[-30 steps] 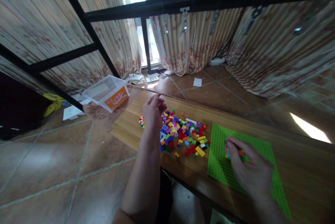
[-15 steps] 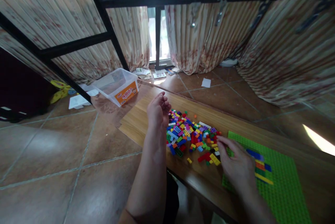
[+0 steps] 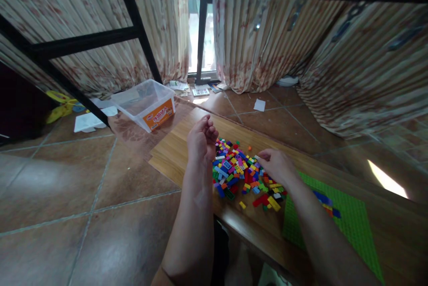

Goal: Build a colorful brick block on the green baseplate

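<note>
A heap of small coloured bricks (image 3: 242,174) lies on a low wooden table (image 3: 174,154). My left hand (image 3: 201,139) rests on its edge at the left side of the heap, fingers loosely curled, and nothing shows in it. My right hand (image 3: 276,165) is over the heap's right side, fingertips down among the bricks near a white one; whether it grips one is hidden. A green baseplate (image 3: 354,223) lies to the right, with a short stack of blue, orange and yellow bricks (image 3: 327,205) on it.
A clear plastic tub (image 3: 144,104) with an orange label sits on the tiled floor beyond the table's left end. Papers and cards lie near the window and striped curtains. Black metal bars cross overhead and on the left. A sunlit patch falls at right.
My right hand left the bricks on the green baseplate and travelled left into the loose heap. The left hand stayed put. The view shifted slightly.
</note>
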Demonstrator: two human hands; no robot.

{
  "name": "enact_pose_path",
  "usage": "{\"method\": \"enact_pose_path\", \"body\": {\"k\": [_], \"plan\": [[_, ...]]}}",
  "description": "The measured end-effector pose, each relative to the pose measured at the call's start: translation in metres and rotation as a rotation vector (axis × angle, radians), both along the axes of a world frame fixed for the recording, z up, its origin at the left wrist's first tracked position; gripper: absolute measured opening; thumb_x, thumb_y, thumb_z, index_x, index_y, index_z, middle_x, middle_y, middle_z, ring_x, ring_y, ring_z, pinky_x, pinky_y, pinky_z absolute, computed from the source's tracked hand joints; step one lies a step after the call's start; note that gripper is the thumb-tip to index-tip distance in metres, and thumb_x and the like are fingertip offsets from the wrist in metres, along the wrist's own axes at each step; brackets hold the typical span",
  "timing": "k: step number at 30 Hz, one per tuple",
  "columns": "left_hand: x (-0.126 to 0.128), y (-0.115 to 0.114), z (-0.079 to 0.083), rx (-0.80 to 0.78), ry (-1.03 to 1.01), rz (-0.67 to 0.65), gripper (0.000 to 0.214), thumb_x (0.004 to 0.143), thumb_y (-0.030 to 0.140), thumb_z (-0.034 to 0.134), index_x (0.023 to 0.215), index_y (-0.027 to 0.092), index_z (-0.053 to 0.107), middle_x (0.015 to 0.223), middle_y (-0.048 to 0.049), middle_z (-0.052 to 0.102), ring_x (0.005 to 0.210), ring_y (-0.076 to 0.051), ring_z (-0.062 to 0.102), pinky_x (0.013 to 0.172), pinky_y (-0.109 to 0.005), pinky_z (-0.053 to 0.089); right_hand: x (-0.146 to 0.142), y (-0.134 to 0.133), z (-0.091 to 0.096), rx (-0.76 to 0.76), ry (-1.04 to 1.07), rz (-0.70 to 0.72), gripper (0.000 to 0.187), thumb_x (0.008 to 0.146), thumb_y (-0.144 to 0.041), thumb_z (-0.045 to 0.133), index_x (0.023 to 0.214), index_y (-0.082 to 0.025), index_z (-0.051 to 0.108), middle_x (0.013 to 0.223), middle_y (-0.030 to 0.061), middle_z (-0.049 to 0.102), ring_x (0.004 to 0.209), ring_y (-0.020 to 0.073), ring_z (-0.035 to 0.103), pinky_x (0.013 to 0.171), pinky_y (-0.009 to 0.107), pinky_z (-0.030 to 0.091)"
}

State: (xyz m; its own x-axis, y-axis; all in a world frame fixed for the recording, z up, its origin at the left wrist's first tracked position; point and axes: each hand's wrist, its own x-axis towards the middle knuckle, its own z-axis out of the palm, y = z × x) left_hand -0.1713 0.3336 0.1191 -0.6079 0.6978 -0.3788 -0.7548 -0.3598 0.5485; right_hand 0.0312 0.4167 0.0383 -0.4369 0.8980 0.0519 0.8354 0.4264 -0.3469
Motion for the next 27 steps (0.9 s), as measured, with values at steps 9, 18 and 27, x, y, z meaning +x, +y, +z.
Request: {"method": "enact_pose_path", "body": {"k": [9,18,27], "plan": [[0.002,0.001,-0.001,0.0,0.01,-0.021,0.009,0.085,0.009,0.053,0.088,0.012,0.061,0.057,0.0072,0.055,0.041,-0.001,0.049,0.046,-0.012,0.04,-0.014,-0.009,0.008,-0.113,-0.107,-0.032,0.019,0.081,-0.025,0.055,0.078,-0.023,0.074,0.084,0.0076,0.075,0.082,0.0209,0.067,0.068,0.029,0.044],[0.023,0.007,0.0,0.003,0.149,-0.152,0.007,0.08,0.011,0.058,0.086,0.011,0.062,0.06,0.0058,0.057,0.045,-0.001,0.05,0.047,-0.013,0.04,0.054,-0.044,0.043,-0.095,0.54,-0.161,0.024,0.085,-0.039,0.056,0.098,-0.022,0.067,0.096,0.006,0.073,0.089,0.0204,0.066,0.078,0.033,0.049],[0.122,0.02,-0.025,-0.086,0.724,-0.675,0.009,0.079,0.022,0.061,0.078,0.013,0.063,0.064,0.0034,0.058,0.05,-0.005,0.05,0.051,-0.017,0.04,0.178,-0.072,0.018,-0.212,1.106,-0.548,0.035,0.071,-0.042,0.075,0.104,-0.03,0.073,0.078,-0.0021,0.063,0.061,0.0087,0.048,0.052,0.021,0.041]]}}
